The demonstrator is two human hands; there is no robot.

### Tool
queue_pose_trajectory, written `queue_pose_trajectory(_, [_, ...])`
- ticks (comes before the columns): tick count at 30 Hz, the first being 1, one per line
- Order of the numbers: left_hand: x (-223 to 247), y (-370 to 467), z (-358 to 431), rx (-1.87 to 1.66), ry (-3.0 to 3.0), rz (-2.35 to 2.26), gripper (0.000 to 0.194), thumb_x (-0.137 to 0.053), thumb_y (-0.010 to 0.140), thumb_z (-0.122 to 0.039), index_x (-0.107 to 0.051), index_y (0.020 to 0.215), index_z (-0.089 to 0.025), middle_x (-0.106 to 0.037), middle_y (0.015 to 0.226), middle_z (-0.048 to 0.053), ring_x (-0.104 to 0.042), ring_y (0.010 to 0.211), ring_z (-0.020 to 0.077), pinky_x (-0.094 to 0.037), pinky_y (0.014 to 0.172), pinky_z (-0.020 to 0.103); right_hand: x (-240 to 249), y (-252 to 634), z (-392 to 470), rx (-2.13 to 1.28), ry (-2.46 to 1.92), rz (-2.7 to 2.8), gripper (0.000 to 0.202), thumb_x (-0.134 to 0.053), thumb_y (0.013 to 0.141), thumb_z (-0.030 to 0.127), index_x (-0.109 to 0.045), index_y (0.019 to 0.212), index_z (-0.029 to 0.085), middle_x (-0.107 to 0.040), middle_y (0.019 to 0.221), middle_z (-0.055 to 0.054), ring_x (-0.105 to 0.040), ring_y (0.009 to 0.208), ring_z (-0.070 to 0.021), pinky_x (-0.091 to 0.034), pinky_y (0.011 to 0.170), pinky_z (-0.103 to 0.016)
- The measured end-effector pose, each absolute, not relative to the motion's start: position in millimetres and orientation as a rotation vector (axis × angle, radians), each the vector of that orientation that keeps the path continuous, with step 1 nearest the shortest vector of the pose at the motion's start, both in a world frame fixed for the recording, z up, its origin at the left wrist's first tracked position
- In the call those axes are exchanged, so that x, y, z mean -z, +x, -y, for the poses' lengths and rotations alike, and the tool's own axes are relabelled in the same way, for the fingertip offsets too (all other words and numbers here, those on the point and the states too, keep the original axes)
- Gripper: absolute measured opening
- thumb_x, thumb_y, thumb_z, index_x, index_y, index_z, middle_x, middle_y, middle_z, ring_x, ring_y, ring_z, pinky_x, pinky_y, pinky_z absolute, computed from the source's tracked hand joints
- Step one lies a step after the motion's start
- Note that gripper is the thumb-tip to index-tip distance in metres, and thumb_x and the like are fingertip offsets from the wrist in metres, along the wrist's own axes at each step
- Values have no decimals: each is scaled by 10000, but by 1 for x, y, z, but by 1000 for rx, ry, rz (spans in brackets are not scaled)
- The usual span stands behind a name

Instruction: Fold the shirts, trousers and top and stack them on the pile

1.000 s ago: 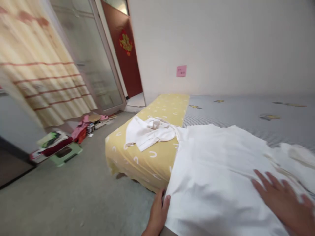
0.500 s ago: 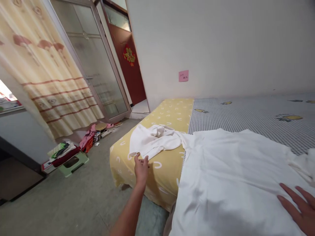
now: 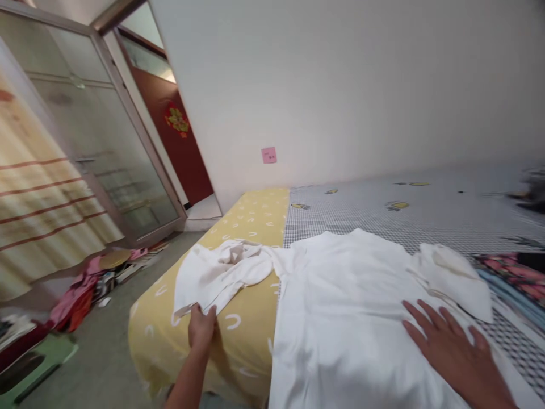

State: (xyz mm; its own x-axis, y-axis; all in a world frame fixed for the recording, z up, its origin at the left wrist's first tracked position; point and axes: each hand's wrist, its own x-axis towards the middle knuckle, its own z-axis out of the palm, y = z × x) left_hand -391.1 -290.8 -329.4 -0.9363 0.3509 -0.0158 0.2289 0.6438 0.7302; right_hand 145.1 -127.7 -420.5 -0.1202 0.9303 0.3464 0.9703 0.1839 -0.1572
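Note:
A white long-sleeved shirt (image 3: 340,307) lies spread over the bed, its body in front of me. Its left-side sleeve (image 3: 230,267) is rumpled across the yellow part of the bedding, and the other sleeve (image 3: 455,278) is bunched on the right. At the end of the left-side sleeve, my left hand (image 3: 202,329) has its fingertips closed on the cuff edge. My right hand (image 3: 455,352) rests flat on the shirt's body near the right, fingers spread.
Yellow bedding (image 3: 259,221) meets a grey checked sheet (image 3: 349,210) beneath the shirt. Folded patterned cloth (image 3: 519,278) lies at the right. Left of the bed, a green stool (image 3: 42,363) and a pile of belongings (image 3: 85,289) stand on the floor near a glazed door (image 3: 110,142).
My view has turned to the right. My left hand has reached the sleeve's cuff and closed on it. My right hand stays spread on the shirt, now more fully in view.

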Motion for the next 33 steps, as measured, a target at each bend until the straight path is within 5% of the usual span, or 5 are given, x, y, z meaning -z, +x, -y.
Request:
queue_pose_trajectory(8, [316,-370,289,-957,734,-2914,231,-435,890,-437,-527,757,-273,-630,675,66,-630,705,322,-417,629,373,407,133,132,238,-1832,2074,625,-275,911,550,-547,1420,310,-507,1508,-42,-377,1422,-353,-235,1140,-627])
queue_pose_trajectory(21, [239,-160,194,-1334,1866,-2052,267,-443,958,-339,-693,994,-251,-752,949,23,-684,873,183,-539,823,287,414,133,128,247,-1833,2041,615,-277,921,540,-554,1420,311,-488,1525,-29,-355,1438,-348,-210,1157,-627])
queue_pose_trajectory(25, [300,-43,215,-803,2547,-1462,632,-602,894,-331,-389,1489,-359,-471,1539,119,-472,1377,341,-400,1101,619,412,138,133,167,-1807,2139,585,-359,902,426,-535,1441,281,-541,1480,-58,-311,1465,-358,-138,1193,-621])
queue_pose_trajectory(28, [373,-5,244,-727,2553,-1401,968,-772,733,-496,-269,1544,-335,-421,1563,175,-462,1382,387,-408,1079,670,413,142,135,156,-1740,2202,619,-411,862,344,-485,1476,318,-556,1467,-16,-256,1489,-354,-58,1217,-597])
queue_pose_trajectory(33, [431,-47,287,-1431,2715,-1489,125,-718,803,-358,-695,923,-381,-763,1113,-16,-695,1038,201,-294,1194,516,415,142,131,242,-1646,2082,558,-433,865,281,-573,1405,299,-570,1454,-44,-292,1465,-380,-34,1197,-573])
